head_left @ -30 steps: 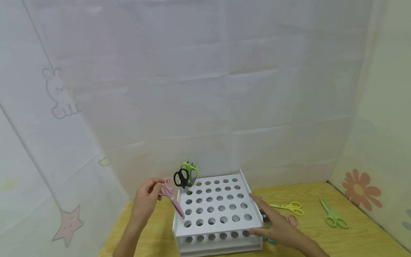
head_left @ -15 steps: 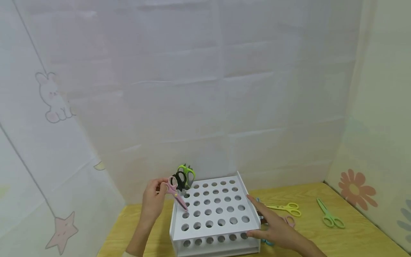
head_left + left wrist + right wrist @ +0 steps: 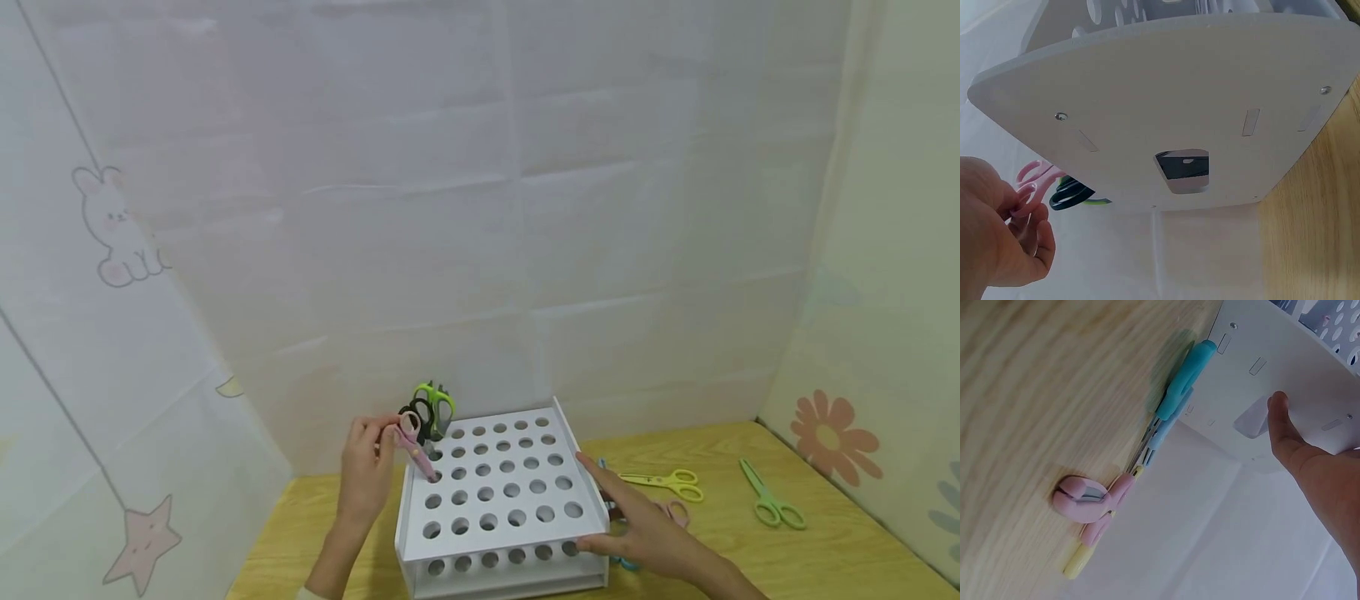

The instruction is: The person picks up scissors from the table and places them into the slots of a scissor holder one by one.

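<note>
My left hand (image 3: 366,471) pinches a pair of pink scissors (image 3: 412,448) by the handle loops, blades slanting down. Their tip is right at a left-column hole of the white holed rack (image 3: 504,538). Just behind, black scissors (image 3: 430,427) and bright green scissors (image 3: 452,405) stand handles-up in the rack's back left corner. In the left wrist view the pink handles (image 3: 1035,187) show between thumb and fingers, while the rack's side panel (image 3: 1129,81) hides the blades. My right hand (image 3: 645,529) rests against the rack's right side with fingers spread, thumb at the front corner.
Right of the rack, yellow scissors (image 3: 681,482) and pale green scissors (image 3: 772,506) lie on the wooden table (image 3: 750,558). Teal scissors (image 3: 1186,378), light blue ones (image 3: 1171,419) and more pink ones (image 3: 1085,503) lie close by its right side. Cloth walls (image 3: 480,208) stand behind.
My left hand has carried the pink scissors right and toward the back of the rack, from above the front-left holes to one nearer the black scissors. My right hand stays on the rack.
</note>
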`<control>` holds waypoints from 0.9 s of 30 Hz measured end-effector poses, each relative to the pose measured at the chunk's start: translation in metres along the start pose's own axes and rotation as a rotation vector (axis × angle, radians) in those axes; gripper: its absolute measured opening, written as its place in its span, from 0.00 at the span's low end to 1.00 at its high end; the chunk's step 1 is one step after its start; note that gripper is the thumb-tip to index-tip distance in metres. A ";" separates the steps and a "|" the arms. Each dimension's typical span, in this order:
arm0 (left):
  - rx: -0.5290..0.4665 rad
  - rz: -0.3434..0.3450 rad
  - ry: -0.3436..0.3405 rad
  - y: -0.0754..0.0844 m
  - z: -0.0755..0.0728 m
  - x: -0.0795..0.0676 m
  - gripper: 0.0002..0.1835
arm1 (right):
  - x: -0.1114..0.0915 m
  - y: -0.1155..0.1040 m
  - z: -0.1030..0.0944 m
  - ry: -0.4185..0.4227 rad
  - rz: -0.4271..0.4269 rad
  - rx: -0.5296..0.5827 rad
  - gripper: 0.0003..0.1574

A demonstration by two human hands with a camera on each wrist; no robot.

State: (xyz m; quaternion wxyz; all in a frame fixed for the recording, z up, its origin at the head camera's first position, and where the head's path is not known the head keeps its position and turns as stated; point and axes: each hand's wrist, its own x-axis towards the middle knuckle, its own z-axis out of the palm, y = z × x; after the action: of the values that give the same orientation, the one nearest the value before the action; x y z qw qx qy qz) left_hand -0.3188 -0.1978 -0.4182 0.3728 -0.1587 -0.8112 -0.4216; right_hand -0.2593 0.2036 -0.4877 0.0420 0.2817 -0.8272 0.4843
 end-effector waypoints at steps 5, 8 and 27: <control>0.046 0.020 -0.106 0.001 0.000 -0.001 0.07 | 0.001 -0.001 0.001 0.003 0.015 0.002 0.66; 0.094 0.041 -0.205 0.001 -0.002 -0.002 0.06 | 0.000 -0.001 0.001 0.003 0.014 0.006 0.66; 0.201 0.128 -0.479 -0.003 -0.003 -0.007 0.08 | -0.001 -0.003 0.001 0.000 0.011 -0.002 0.66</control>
State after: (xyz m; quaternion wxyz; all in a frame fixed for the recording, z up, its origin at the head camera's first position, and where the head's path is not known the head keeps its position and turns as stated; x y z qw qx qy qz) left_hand -0.3143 -0.2021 -0.4242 0.2100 -0.2672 -0.9024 -0.2649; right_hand -0.2569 0.2016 -0.4859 0.0397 0.2770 -0.8292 0.4838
